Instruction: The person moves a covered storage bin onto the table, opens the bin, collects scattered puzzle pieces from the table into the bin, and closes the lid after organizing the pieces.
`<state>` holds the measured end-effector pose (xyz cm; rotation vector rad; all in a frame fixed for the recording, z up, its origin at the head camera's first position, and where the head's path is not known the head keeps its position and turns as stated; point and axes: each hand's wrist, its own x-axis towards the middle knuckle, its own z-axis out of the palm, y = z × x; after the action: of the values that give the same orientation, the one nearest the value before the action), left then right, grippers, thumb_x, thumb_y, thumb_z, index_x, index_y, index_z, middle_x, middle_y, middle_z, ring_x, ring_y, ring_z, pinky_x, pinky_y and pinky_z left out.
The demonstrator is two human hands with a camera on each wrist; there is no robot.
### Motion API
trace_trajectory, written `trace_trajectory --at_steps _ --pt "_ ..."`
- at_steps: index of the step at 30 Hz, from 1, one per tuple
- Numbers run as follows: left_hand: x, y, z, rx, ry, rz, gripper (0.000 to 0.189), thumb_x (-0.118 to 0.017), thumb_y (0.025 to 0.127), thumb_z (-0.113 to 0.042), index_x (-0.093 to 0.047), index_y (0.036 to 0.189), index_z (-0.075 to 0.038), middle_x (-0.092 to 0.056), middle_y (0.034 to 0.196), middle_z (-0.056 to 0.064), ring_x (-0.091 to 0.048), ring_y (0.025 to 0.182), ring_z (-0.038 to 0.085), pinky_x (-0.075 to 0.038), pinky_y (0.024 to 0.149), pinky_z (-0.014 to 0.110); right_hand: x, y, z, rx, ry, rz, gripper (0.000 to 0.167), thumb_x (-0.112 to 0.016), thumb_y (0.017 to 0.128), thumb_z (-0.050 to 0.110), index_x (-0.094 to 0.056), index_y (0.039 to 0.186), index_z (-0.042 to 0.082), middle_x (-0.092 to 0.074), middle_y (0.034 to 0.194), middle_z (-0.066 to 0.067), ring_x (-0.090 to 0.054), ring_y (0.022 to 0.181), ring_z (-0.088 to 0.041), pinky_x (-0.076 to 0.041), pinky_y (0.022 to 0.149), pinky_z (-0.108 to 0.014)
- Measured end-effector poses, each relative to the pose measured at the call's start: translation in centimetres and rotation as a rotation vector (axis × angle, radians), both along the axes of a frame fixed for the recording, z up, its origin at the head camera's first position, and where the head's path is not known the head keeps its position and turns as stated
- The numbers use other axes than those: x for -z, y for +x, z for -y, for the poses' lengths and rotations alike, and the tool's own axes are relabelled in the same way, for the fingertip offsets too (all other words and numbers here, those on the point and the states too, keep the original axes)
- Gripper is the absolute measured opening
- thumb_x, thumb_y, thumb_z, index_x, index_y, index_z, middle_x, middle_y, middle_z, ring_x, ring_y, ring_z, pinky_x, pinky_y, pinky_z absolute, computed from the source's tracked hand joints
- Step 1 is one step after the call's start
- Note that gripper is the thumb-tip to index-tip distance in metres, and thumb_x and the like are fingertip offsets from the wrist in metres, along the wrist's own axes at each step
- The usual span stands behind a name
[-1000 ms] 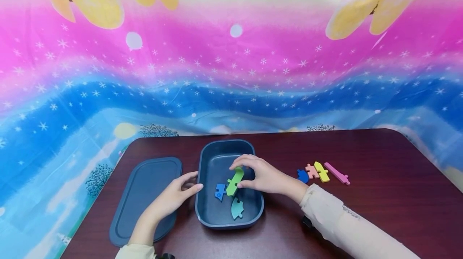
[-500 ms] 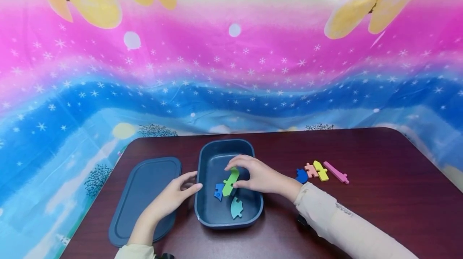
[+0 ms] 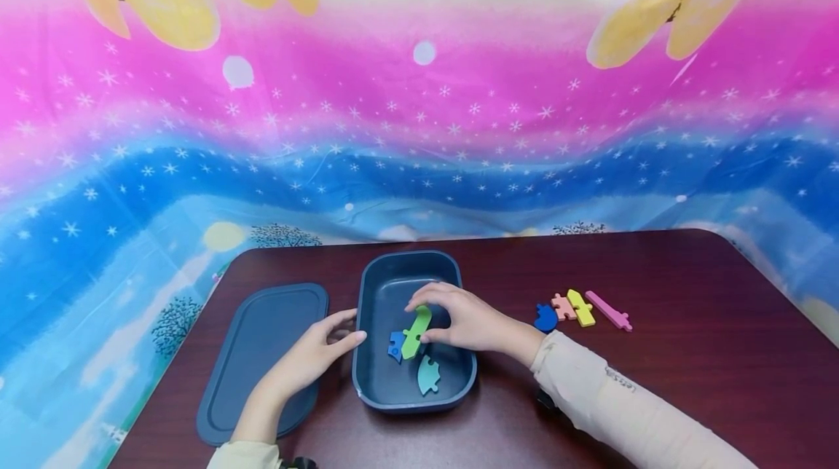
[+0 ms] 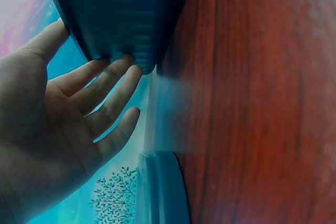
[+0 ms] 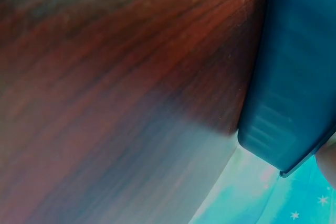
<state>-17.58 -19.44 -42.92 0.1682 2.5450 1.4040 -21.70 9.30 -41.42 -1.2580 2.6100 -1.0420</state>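
A dark blue rectangular box [image 3: 414, 408] sits on the table. My right hand [image 3: 468, 320] reaches over its right rim and pinches a green puzzle piece [image 3: 414, 338] between thumb and fingers. The lower part of that piece overlaps a small blue puzzle piece [image 3: 395, 346] inside the box. A teal puzzle piece [image 3: 429, 375] lies nearer the front, on the box floor. My left hand [image 4: 68, 98] has its fingers spread, with the fingertips against the outer left wall of the box. In the right wrist view, only a sliver of my right hand [image 5: 328, 163] shows past the box rim.
The matching flat lid [image 3: 262, 352] lies left of the box, partly behind my left wrist. On the right lie a blue piece [image 3: 545, 317], a salmon piece [image 3: 563, 307], a yellow piece [image 3: 580, 308] and a long pink piece [image 3: 608, 310]. A printed cloth [image 3: 419, 127] hangs behind the table.
My right hand has shifted slightly left with the green puzzle piece, which now overlaps the small blue one. My left hand stays at the box wall.
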Motion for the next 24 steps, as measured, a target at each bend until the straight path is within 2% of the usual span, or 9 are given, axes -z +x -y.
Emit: trace_trajectory --at_steps 7,24 --pt "-0.06 0.09 -0.01 -0.005 -0.001 0.006 0.057 -0.064 0.098 -0.032 -0.048 0.146 -0.004 -0.059 0.132 0.013 -0.06 0.115 0.029 -0.048 0.098 0.05 0.01 0.13 0.08 0.016 0.016 0.013 0.042 -0.079 0.087 0.023 -0.067 0.127 0.017 -0.057 0.131 0.006 -0.049 0.124 -0.012 -0.047 0.1 -0.039" --pt "0.03 -0.04 0.07 0.004 0.003 0.004 0.057 -0.064 0.098 -0.032 -0.048 0.146 -0.005 -0.059 0.132 0.012 -0.06 0.116 0.029 -0.047 0.098 0.051 -0.26 0.23 0.03 0.027 0.021 0.045 0.04 -0.076 0.09 0.021 -0.066 0.128 0.018 -0.058 0.131 0.006 -0.049 0.125 -0.012 -0.046 0.101 -0.041"
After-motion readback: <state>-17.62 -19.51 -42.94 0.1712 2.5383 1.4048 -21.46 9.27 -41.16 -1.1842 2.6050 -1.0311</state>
